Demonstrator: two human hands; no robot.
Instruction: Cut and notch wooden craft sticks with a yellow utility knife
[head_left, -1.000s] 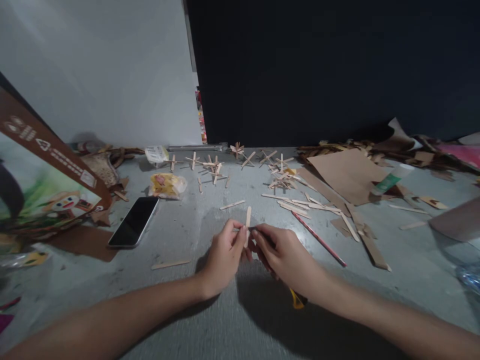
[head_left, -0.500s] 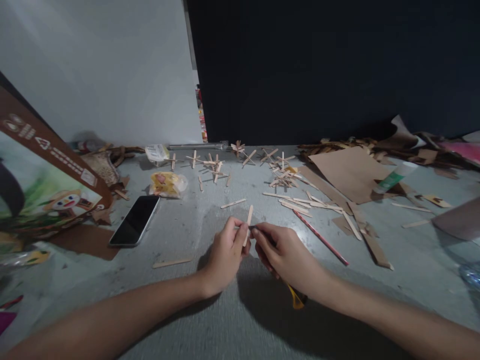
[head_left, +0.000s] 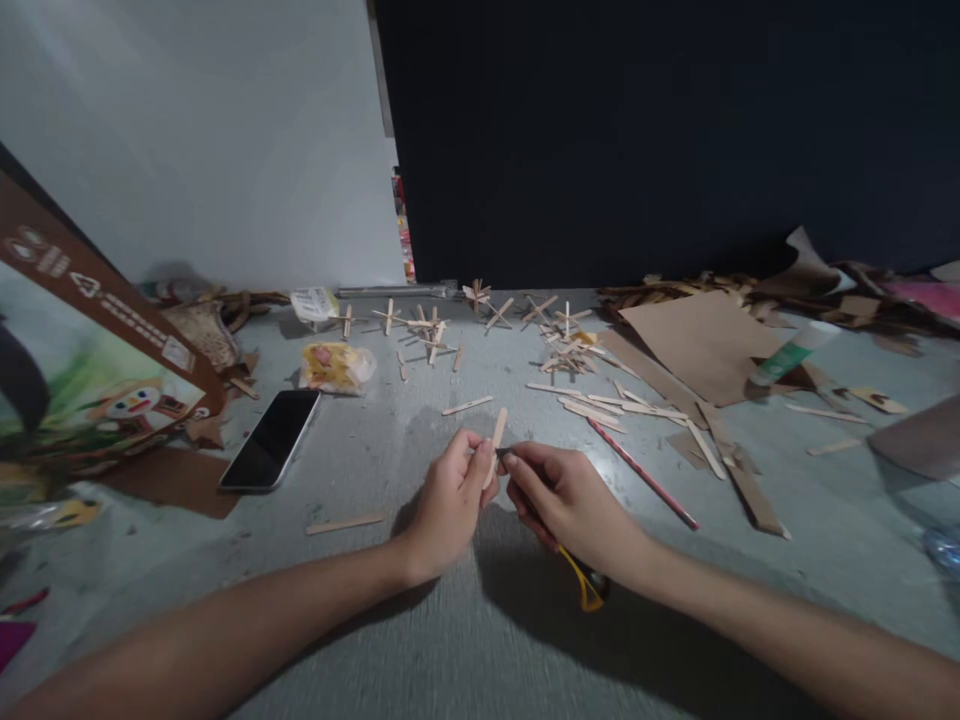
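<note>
Between the thumb and fingers of my left hand [head_left: 448,505] is a wooden craft stick [head_left: 500,426], tilted upward with its far end free. My right hand [head_left: 577,505] is closed around a utility knife [head_left: 590,592]; its black and yellow handle end sticks out below the palm, and the middle is hidden. The knife's dark blade meets the stick's right edge close to my left thumb. One loose craft stick [head_left: 466,406] lies just beyond my hands, and another stick [head_left: 345,524] lies left of my left wrist.
Small crossed-stick assemblies [head_left: 433,335] stand at the back. On the right are loose sticks [head_left: 626,405], a red patterned straw-like rod [head_left: 643,474], cardboard [head_left: 701,345] and a glue stick [head_left: 796,352]. A phone [head_left: 271,440], wrapped snack [head_left: 335,368] and printed box [head_left: 112,350] are on the left.
The knife's handle end has swung slightly left and up, showing more of its yellow part. Both hands stay nearly in place, still holding stick and knife.
</note>
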